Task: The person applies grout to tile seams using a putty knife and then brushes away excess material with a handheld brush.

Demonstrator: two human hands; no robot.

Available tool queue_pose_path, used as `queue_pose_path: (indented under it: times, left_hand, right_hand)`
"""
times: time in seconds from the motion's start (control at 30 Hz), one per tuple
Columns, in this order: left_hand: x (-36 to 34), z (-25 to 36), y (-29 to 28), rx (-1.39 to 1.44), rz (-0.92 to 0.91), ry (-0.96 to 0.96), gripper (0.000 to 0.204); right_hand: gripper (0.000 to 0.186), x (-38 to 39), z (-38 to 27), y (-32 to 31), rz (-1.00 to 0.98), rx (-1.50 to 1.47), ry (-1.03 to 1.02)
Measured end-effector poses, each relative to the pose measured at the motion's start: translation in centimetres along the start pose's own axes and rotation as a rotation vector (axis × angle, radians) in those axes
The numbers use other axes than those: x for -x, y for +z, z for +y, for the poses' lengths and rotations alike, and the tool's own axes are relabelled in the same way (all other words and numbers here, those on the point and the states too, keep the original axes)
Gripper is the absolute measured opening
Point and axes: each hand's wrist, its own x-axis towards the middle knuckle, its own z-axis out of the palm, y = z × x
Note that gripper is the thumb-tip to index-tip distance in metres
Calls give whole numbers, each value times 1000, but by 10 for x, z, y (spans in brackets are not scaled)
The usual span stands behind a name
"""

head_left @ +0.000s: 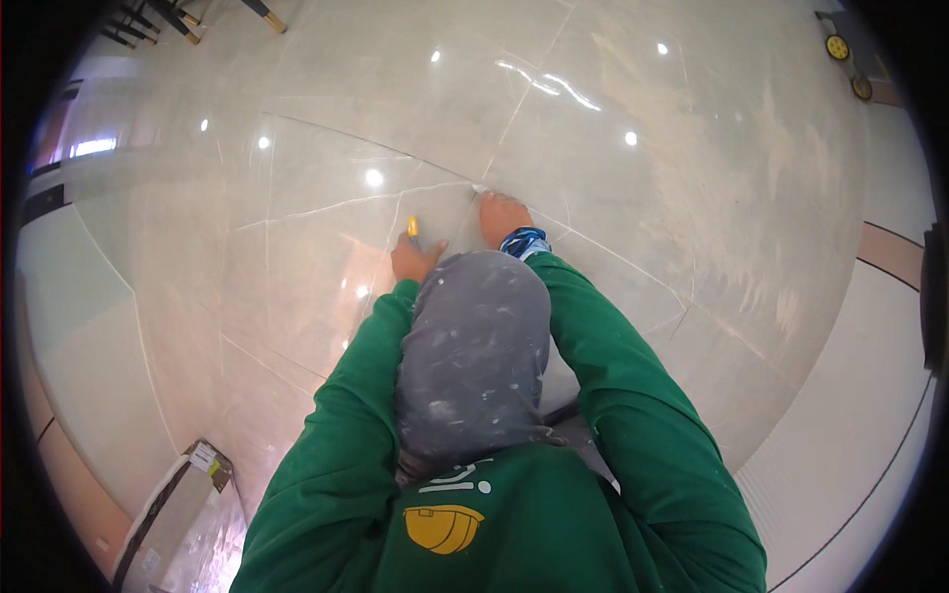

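Note:
My right hand is closed low over the glossy tiled floor, with a blue patterned band at its wrist. A small pale tip shows by its fingers, right at a joint between tiles; the rest of that thing is hidden. To the left, my left hand rests near the floor, its fingers round a small yellow and dark tool whose yellow end points away from me. The kind of tool cannot be made out. My bent knee in dusty grey cloth is between my forearms.
Dark furniture legs with gold ends stand at the far left. Yellow wheels of a dark item show at the far right. A plastic-wrapped package lies near left. White panels line the right side. Pale smears mark the tiles.

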Motion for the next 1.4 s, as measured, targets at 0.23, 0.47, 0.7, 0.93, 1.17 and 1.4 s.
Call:
queue_pose_path:
  times: [0.23,0.47,0.7,0.93,1.17,1.4]
  left_hand:
    - [2,1,-3,25,-5,-32,84]
    - [2,-1,-2,13,21,-34,83]
    - [1,0,-5,14,-9,-4,85]
    - [3,10,-11,-60,7,-29,78]
    - [-6,-14,8,33,164,59,66]
    - [-1,-19,12,56,215,104,66]
  right_hand:
    - [18,37,44,-16,-131,-83,4]
    - [19,63,49,-51,-205,-16,127]
    - [19,-3,-18,-18,-73,2,18]
    - [19,-7,-6,-12,-165,-105,79]
    - [26,112,114,-34,-287,-7,130]
    - [25,171,162,-40,-354,144,300]
